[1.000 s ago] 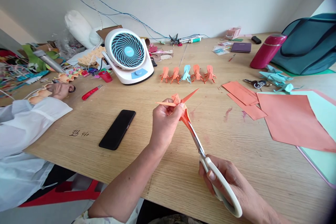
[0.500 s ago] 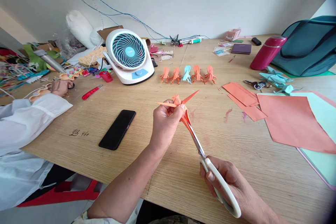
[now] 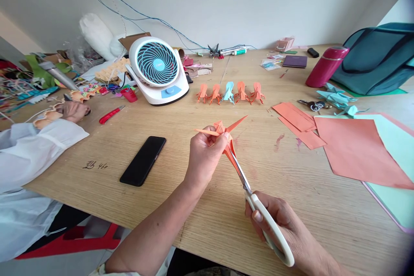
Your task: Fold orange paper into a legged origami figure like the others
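Between thumb and fingers my left hand [image 3: 207, 151] pinches an orange folded paper figure [image 3: 230, 152], whose long thin points stick out left and right. My right hand [image 3: 281, 220] grips a pair of scissors [image 3: 247, 185] by its white handles. The blades reach up into the lower flaps of the paper figure and look nearly closed; the exact cut is too small to make out. Beyond my hands stand several finished-looking folded paper figures in a row, orange ones [image 3: 241, 91] and one light blue figure [image 3: 229, 92].
A black phone [image 3: 143, 161] lies left of my forearm, with a red cutter knife [image 3: 110, 114] and a white fan [image 3: 158, 69] behind. Orange paper sheets [image 3: 362, 146], keys [image 3: 313, 105] and a magenta bottle [image 3: 328, 67] are at right. A co-worker's sleeve [image 3: 42, 146] rests at far left.
The whole view has shifted slightly. My hands, the paper figure and the scissors keep nearly the same pose, and the co-worker's hand at left has turned a little.
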`<state>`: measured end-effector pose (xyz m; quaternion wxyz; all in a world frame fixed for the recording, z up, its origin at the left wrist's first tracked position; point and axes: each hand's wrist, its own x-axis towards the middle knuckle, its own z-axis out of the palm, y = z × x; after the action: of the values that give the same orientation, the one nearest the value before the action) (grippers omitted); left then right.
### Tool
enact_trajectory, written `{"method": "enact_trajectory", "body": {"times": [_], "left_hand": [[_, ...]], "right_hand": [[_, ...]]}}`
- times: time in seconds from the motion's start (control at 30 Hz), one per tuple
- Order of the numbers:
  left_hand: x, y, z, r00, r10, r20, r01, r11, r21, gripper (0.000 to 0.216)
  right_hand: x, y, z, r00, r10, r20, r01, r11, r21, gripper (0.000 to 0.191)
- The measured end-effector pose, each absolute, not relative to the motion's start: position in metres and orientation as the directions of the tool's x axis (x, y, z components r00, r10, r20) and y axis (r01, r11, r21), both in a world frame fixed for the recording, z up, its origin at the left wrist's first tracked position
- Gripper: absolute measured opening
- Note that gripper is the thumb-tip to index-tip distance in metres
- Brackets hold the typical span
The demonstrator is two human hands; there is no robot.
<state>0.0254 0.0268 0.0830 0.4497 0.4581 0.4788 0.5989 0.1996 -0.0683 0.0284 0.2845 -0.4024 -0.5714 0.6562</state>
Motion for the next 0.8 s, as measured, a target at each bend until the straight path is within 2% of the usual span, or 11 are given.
{"method": "enact_trajectory", "body": {"times": [0.53, 0.8], "left_hand": [[0.0290, 0.0214, 0.0834, -0.151, 0.987, 0.053, -0.161, -0.077, 0.984, 0.022], [0.0293, 0.0225, 0.0790, -0.143, 0.985, 0.098, -0.144, -0.118, 0.983, 0.022]], "right_hand": [[0.1981, -0.0664, 0.0329, -0.509, 0.835, -0.209, 0.106, -0.180, -0.978, 0.057], [0.1985, -0.0673, 0.0319, -0.499, 0.841, -0.207, 0.088, -0.189, -0.978, 0.059]]}}
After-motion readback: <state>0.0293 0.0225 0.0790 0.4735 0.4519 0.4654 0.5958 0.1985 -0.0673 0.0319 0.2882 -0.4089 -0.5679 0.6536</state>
